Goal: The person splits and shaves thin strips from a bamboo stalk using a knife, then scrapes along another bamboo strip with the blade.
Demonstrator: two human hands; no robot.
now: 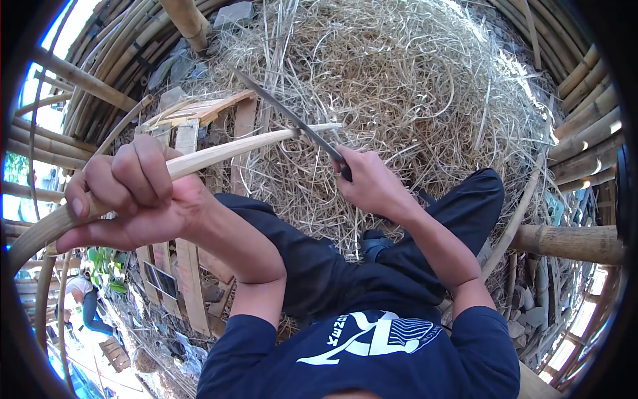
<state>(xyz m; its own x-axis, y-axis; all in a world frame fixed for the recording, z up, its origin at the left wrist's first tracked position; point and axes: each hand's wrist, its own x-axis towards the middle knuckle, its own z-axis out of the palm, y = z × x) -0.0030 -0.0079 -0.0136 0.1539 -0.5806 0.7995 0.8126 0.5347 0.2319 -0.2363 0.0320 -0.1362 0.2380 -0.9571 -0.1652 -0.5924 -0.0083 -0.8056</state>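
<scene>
My left hand (136, 189) is wrapped round a long pale bamboo strip (232, 149), raised on the left of the view. The strip bends down past the hand to the left edge, and its thin end points right. My right hand (375, 186) grips the dark handle of a long knife (276, 104). The blade runs up and to the left, crossing the strip near its thin end and seemingly touching it. Both hands are above my legs (319, 266) and a heap of shavings.
Curled bamboo shavings (405, 86) cover the ground ahead. To the left lie wooden slats (189, 286) like a pallet, with a dark flat phone-like object (161, 280) on them. Bamboo poles (568, 243) stand and lie around me. Another person (86, 299) is at far lower left.
</scene>
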